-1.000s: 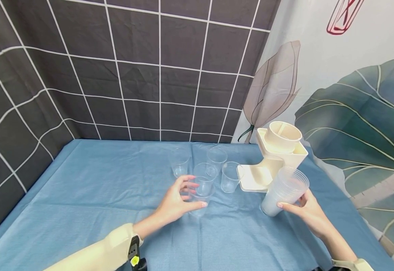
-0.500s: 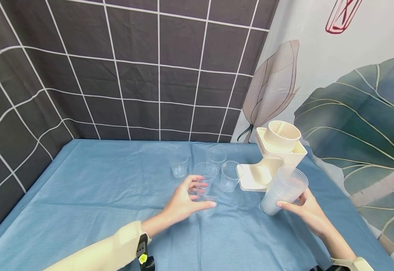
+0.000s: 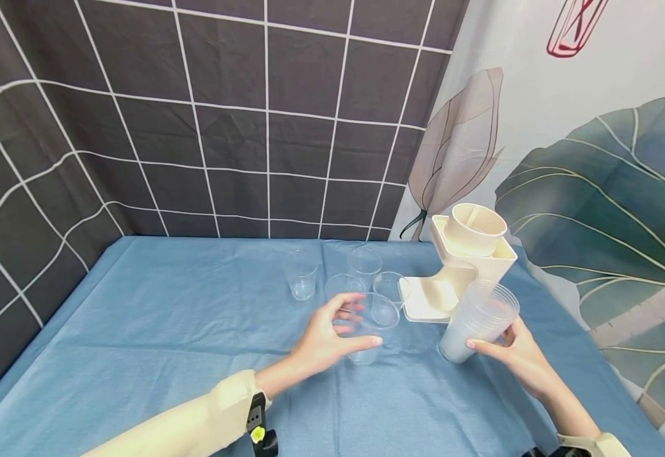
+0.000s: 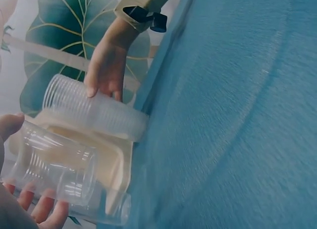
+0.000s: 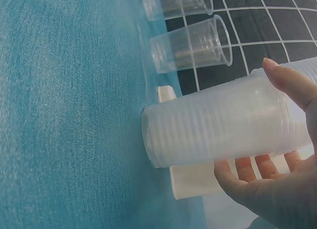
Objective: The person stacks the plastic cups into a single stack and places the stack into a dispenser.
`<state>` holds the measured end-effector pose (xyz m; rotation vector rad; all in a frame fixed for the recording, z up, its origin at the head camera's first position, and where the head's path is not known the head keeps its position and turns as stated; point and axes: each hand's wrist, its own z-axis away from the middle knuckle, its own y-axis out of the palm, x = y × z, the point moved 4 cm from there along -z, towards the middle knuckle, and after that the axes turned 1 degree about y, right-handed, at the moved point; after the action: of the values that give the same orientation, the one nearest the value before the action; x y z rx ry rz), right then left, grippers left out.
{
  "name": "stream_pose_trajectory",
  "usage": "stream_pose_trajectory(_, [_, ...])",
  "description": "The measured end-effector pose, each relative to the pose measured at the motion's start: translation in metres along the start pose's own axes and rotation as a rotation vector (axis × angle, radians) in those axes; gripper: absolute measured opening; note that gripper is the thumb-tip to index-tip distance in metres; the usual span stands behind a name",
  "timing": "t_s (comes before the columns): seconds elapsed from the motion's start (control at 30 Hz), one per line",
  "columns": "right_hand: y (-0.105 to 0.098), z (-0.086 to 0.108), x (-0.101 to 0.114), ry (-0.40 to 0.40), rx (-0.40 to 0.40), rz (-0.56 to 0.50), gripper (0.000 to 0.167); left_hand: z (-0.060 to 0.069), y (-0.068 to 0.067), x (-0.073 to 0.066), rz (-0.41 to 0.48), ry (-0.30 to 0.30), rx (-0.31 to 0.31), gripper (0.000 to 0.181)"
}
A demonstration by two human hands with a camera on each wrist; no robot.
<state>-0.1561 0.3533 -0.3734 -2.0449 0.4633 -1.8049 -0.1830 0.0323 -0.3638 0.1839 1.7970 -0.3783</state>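
Between the thumb and fingers of the left hand [image 3: 323, 339] is a clear cup [image 3: 364, 357]; the left wrist view shows this cup [image 4: 77, 172] with the fingers curled around its side. The right hand [image 3: 529, 365] grips a tilted stack of nested clear cups [image 3: 475, 324], whose base is at the cloth. In the right wrist view, the thumb lies over the stack [image 5: 223, 120] and the fingers are beneath it. Beyond the left hand stand several single clear cups, one at the left [image 3: 302, 282] and one at the back [image 3: 364, 261].
A cream plastic stand [image 3: 432, 298] with a round cup-like top [image 3: 475, 230] is behind the stack, at the right. Blue cloth [image 3: 166, 330] covers the table. A dark gridded curtain [image 3: 303, 76] hangs behind, and a leaf-printed one [image 3: 612, 178] at the right.
The left hand has moved right with its cup, towards the stack, and now overlaps the standing cups at the right. The right hand and its stack have stayed nearly still.
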Motion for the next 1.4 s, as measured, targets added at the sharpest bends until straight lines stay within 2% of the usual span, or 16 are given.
stream_pose_trajectory(0.7, [-0.002,0.001,-0.001,-0.001,0.001,-0.009,0.072,-0.011,0.023,-0.018,0.067,0.039,-0.002,0.071])
stream_pose_trajectory(1.0, [-0.002,0.0,0.002,0.019,0.004,0.021,0.074,-0.015,0.031,-0.025,0.056,0.062,0.011,0.065])
stream_pose_trajectory(1.4, [0.0,0.0,0.001,0.016,0.003,-0.004,0.073,-0.02,0.041,-0.035,0.067,0.087,0.008,0.063])
